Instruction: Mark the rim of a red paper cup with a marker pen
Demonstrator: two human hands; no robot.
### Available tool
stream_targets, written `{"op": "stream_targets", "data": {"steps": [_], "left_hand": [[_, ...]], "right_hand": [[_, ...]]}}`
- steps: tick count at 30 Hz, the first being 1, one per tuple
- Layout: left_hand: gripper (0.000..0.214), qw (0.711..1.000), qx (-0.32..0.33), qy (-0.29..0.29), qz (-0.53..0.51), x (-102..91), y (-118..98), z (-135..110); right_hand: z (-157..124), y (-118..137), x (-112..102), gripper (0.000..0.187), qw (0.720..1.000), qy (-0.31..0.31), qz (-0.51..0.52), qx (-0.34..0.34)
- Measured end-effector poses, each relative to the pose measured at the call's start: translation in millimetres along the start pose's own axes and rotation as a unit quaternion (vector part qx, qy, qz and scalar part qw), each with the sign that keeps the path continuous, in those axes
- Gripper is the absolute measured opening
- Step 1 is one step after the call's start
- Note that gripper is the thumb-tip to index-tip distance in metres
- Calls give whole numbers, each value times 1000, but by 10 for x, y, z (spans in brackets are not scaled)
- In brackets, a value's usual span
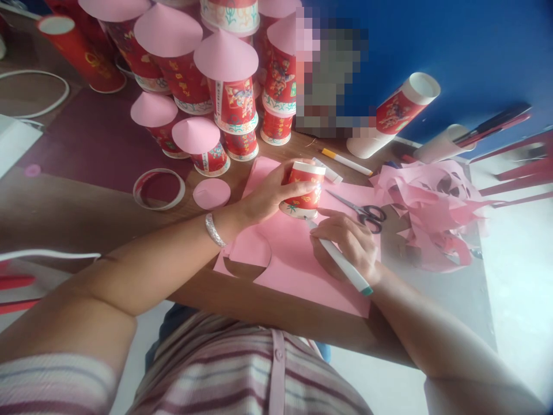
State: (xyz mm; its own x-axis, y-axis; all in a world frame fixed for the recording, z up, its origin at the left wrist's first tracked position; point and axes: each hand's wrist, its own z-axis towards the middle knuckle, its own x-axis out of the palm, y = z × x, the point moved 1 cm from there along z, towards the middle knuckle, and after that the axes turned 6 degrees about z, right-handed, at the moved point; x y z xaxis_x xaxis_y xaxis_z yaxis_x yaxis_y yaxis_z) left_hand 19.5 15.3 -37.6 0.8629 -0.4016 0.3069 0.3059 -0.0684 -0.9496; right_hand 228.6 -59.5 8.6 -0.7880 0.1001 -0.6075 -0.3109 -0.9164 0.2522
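Note:
My left hand (276, 193) is wrapped round a red paper cup (307, 187) with gold and coloured prints. The cup stands a little tilted above pink paper, and green marks show on the white band at its lower end. In my right hand (345, 242) is a white marker pen (345, 265) with a green end. Its tip lies at the cup's white band; whether it touches I cannot tell. Beneath both hands spreads pink paper (294, 253) with a round piece cut out. Scissors (367, 216) with dark handles lie just beyond my right hand.
Several red cups with pink cone tops (227, 57) stand stacked at the back. Pink paper scraps (436, 213) pile up on the right, near a white pen holder (444, 144). A yellow-capped marker (345, 161), a paper ring (159, 190) and a pink disc (211, 193) lie around.

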Motion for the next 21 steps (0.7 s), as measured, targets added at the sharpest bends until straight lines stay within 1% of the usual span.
{"op": "stream_targets", "data": {"steps": [5,9,15,19,21], "left_hand": [[72,1000,-9,-4,2,-22,36,-8],[75,1000,-11,-2,28,-19,35,-10],[80,998,-26,-27,52,10,7,-28],[83,997,-29,-23,69,28,-17,-40],[81,996,-31,-22,77,39,-37,-44]], "right_hand": [[12,7,-9,16,1000,4,-1,-2],[16,9,-12,19,1000,3,-1,3],[17,33,-14,23,1000,11,-7,4],[-3,47,-5,22,1000,20,-15,3],[-9,47,-1,25,1000,24,-19,3]]}}
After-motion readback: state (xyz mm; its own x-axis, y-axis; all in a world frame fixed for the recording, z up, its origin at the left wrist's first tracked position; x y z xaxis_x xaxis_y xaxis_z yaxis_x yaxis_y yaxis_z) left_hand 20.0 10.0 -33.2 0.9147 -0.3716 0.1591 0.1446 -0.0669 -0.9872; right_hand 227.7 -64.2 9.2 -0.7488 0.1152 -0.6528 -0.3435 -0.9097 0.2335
